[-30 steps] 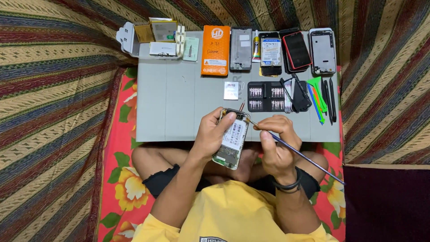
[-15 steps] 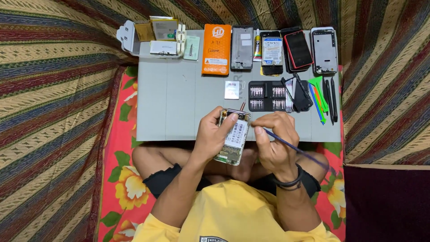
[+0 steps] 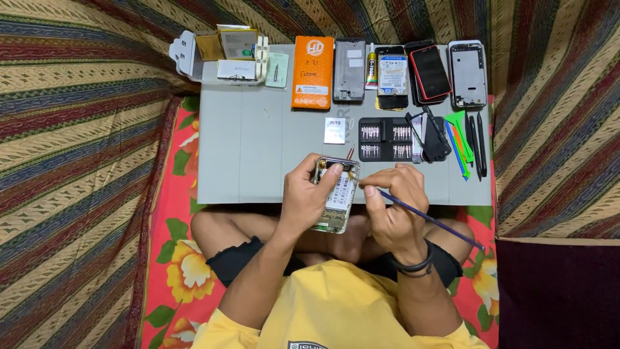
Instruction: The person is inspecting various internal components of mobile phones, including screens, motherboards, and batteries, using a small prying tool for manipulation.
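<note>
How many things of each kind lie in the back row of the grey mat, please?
White box with parts: 1
Small card: 1
Orange box: 1
Glue tube: 1
Phones and phone frames: 4
Total: 8

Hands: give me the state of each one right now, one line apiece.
Left hand: closed around the opened phone, holding it up.
Right hand: closed on a thin brush, tip at the phone's top end.

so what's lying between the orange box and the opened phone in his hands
In the head view, only bare grey mat lies directly between the orange box and the opened phone; a small white card sits just right of that line.
</note>
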